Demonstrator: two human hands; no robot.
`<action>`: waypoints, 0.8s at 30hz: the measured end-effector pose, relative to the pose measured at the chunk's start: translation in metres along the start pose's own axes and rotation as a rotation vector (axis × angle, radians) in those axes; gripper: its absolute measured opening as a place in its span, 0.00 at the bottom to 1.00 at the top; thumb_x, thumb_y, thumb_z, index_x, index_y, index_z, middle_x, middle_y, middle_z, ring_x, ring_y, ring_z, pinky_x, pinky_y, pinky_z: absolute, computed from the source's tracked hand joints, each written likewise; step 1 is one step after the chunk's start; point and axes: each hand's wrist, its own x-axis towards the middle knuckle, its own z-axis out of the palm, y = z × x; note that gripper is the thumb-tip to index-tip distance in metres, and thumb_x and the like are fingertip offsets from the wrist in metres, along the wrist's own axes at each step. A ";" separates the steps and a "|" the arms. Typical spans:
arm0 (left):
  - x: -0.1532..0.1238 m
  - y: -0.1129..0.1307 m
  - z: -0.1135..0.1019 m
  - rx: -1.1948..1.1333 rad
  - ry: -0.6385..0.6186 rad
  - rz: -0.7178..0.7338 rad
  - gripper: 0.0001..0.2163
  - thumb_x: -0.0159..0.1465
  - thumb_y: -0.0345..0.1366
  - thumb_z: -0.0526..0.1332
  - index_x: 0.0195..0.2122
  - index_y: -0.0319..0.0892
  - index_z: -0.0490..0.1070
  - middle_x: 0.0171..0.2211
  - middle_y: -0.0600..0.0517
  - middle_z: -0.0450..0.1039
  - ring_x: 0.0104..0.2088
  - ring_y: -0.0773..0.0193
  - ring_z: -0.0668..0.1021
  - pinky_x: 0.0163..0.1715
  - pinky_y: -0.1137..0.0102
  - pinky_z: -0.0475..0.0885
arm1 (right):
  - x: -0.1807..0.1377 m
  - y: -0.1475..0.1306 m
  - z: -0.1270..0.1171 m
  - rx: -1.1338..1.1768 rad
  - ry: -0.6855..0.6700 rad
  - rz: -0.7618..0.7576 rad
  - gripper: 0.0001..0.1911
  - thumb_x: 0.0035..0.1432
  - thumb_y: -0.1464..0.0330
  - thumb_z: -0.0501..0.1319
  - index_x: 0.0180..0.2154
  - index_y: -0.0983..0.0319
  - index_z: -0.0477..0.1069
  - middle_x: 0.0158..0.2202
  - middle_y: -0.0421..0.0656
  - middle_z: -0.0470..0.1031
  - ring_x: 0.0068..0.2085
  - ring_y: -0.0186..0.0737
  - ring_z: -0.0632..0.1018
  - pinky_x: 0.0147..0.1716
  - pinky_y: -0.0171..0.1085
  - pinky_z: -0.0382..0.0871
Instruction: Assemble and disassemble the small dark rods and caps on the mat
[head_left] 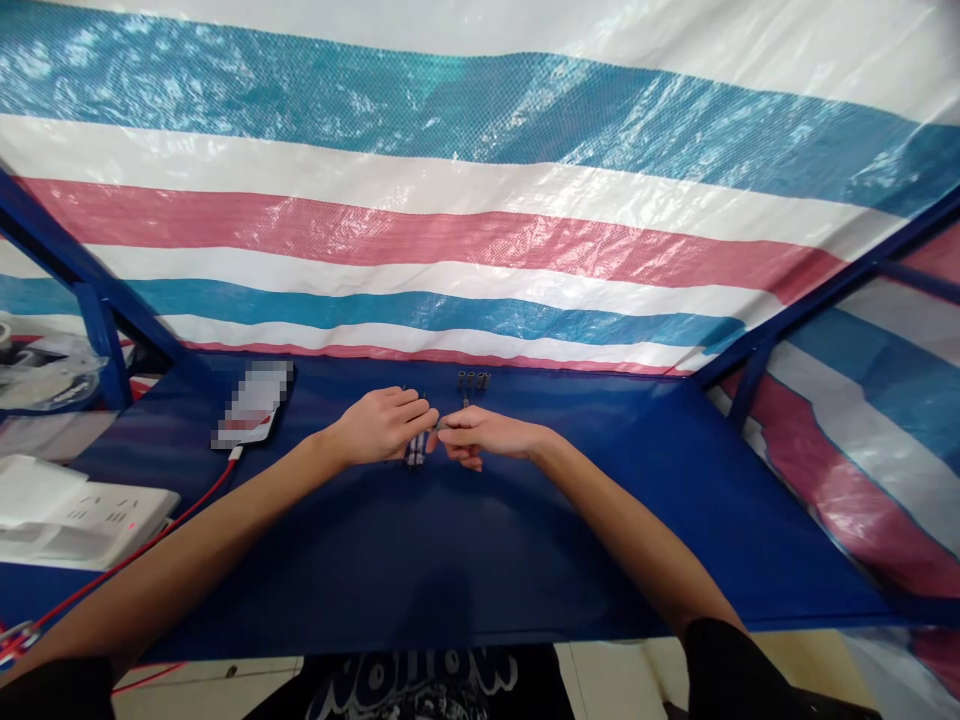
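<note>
Over the middle of the blue table (450, 560), my left hand (386, 425) and my right hand (484, 435) come together, fingertips nearly touching. Both are closed in a pinch around something small that I cannot make out. Slim metallic rods (415, 448) lie on the table just under and beside my left hand, partly hidden by it. Beyond my right hand stands a short row of several small metal cylinders (473, 380). A thin dark piece shows just above my right hand's knuckles, mostly hidden.
A phone (255, 405) lies at the left with a red charging cable (191, 510) plugged in. Nearer me on that side is a white power strip (112, 515). Clear plastic bags (52, 370) sit at the far left. A striped tarp (465, 240) hangs behind the table between blue frame bars.
</note>
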 end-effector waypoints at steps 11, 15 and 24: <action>0.020 0.021 -0.013 -0.646 -0.302 -0.573 0.15 0.67 0.36 0.49 0.29 0.39 0.72 0.24 0.53 0.73 0.25 0.67 0.73 0.26 0.75 0.61 | 0.011 0.005 0.036 -1.431 0.515 0.073 0.11 0.62 0.76 0.49 0.42 0.67 0.67 0.39 0.52 0.75 0.40 0.46 0.76 0.36 0.37 0.65; 0.016 0.031 -0.012 -0.351 -0.231 -0.532 0.11 0.63 0.33 0.53 0.28 0.40 0.73 0.27 0.51 0.76 0.26 0.65 0.75 0.25 0.73 0.60 | 0.016 0.006 0.041 -1.368 0.446 0.166 0.13 0.64 0.73 0.48 0.43 0.67 0.69 0.34 0.52 0.77 0.36 0.45 0.78 0.33 0.37 0.65; 0.003 0.025 -0.004 0.072 -0.080 0.025 0.08 0.54 0.26 0.55 0.34 0.38 0.69 0.26 0.51 0.72 0.25 0.64 0.72 0.24 0.71 0.61 | 0.016 0.004 0.029 -0.603 0.272 0.113 0.12 0.60 0.71 0.55 0.28 0.66 0.74 0.26 0.42 0.75 0.27 0.31 0.73 0.29 0.29 0.62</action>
